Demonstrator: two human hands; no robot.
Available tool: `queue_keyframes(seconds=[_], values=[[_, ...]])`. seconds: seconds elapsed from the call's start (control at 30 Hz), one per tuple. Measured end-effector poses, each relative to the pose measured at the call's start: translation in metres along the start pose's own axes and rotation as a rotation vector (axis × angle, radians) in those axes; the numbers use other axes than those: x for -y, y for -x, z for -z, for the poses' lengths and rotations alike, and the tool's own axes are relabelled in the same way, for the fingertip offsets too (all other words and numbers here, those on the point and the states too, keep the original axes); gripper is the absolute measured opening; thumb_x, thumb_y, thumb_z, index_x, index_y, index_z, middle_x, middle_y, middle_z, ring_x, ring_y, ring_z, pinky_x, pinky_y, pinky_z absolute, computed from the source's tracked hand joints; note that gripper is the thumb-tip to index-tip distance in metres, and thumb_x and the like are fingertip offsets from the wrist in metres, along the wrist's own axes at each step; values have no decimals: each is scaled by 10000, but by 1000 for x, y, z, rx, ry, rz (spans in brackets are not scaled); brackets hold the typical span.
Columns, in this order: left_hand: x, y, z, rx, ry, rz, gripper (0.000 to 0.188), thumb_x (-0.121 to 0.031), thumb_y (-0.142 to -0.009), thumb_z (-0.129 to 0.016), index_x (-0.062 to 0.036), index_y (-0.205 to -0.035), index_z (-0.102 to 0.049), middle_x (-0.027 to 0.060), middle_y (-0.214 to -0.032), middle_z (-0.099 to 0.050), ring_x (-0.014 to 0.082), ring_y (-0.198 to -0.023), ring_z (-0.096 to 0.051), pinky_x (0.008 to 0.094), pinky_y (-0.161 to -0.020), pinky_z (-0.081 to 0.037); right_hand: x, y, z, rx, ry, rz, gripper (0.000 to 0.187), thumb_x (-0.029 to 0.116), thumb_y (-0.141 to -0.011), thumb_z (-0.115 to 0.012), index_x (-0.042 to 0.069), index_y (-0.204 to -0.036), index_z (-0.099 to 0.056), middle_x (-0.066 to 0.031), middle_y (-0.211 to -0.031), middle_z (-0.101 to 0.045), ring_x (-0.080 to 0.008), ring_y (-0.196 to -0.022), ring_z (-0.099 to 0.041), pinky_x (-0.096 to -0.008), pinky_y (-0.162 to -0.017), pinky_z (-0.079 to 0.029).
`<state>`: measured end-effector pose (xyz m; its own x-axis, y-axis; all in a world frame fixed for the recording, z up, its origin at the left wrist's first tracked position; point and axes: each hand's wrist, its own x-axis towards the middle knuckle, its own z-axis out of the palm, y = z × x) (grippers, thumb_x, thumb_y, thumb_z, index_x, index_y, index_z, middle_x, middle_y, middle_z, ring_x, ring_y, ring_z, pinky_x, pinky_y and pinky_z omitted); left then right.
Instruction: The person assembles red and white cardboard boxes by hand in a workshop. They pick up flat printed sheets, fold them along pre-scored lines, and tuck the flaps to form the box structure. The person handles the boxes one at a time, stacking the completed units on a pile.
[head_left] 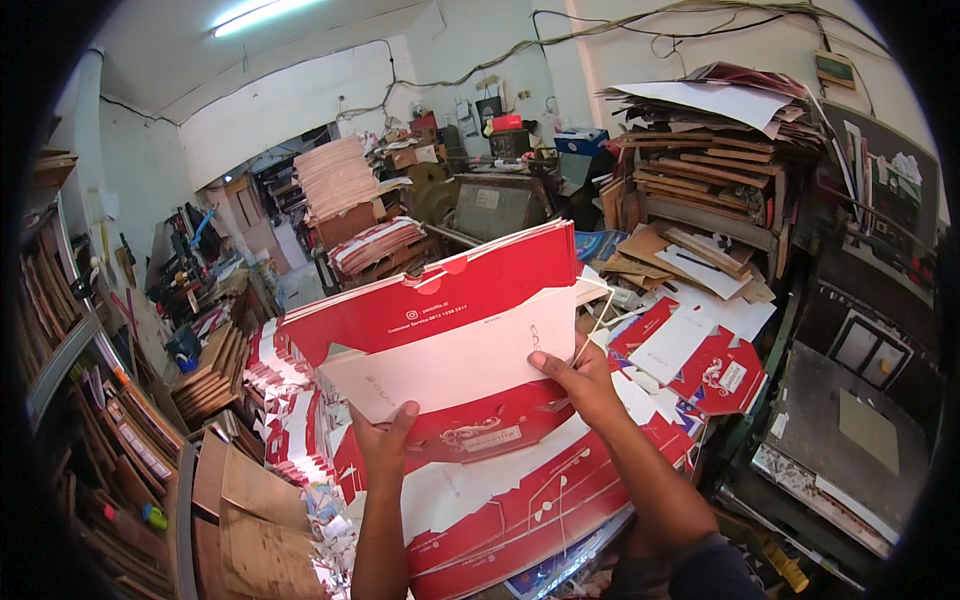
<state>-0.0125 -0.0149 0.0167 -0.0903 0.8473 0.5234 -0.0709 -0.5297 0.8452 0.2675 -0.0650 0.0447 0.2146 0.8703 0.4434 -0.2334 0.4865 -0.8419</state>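
Note:
Upright in front of me stands a small stack of red and white die-cut cardboard box blanks (450, 350), its layered edges showing along the top. My left hand (385, 435) grips the lower left edge, thumb on the white face. My right hand (578, 380) closes on the right edge, thumb pressed against the white panel. A thin white offcut loop (605, 310) sticks out beside the right hand. Below the held blanks lies a broad pile of similar red and white sheets (500, 545). The fingers behind the stack are hidden.
Stacked red and white blanks (295, 430) and paper scraps lie on the left. Wooden boards (255, 525) lean nearby. On the right are loose printed sheets (690, 360) and a machine with a flat metal bed (830, 450). Board piles (710, 175) rise behind.

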Motion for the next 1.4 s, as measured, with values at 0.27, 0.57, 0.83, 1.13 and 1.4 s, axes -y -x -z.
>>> queue_keyframes(seconds=[0.27, 0.57, 0.83, 1.13, 1.4], values=[[-141, -23, -34, -224, -1142, -885, 986, -448, -763, -836, -19, -1495, -334, 235, -1519, -337, 379, -1480, -235, 534, -1209, -146, -4, -2, 3, 20, 35, 47, 475, 241, -904, -752, -6, -1279, -599, -100, -1133, -696, -154, -1027, -648, -302, -913, -502], [-187, -64, -91, 252, -1128, -1011, 514, -520, -836, -720, -38, -1014, -711, 140, -883, -652, 336, -801, -598, 460, -825, -394, -1, 2, 5, 39, 47, -28, 470, 246, -925, -739, -10, -1287, -584, -113, -1133, -694, -163, -1015, -657, -301, -889, -522], [-187, -74, -101, 361, -1197, -881, 506, -501, -879, -693, -75, -1153, -696, 147, -1072, -707, 297, -1005, -659, 435, -895, -392, 114, -39, 3, -194, 373, 315, 679, 404, -822, -809, -22, -1300, -584, -159, -1113, -692, -215, -1028, -662, -323, -907, -518], [-183, -75, -97, 352, -1067, -994, 467, -492, -880, -694, -79, -1097, -682, 109, -855, -698, 284, -767, -615, 402, -765, -340, 163, -94, -8, 262, 308, 95, 279, 284, -1005, -601, 15, -1063, -649, -51, -944, -669, -120, -809, -606, -281, -696, -499], [-192, -61, -143, 275, -1082, -1084, 400, -425, -938, -632, -38, -1039, -653, 124, -855, -683, 314, -827, -645, 428, -809, -389, 133, -88, -37, 28, -572, 53, 192, 202, -1061, -480, 68, -937, -539, -2, -736, -492, -152, -738, -493, -302, -772, -468]])
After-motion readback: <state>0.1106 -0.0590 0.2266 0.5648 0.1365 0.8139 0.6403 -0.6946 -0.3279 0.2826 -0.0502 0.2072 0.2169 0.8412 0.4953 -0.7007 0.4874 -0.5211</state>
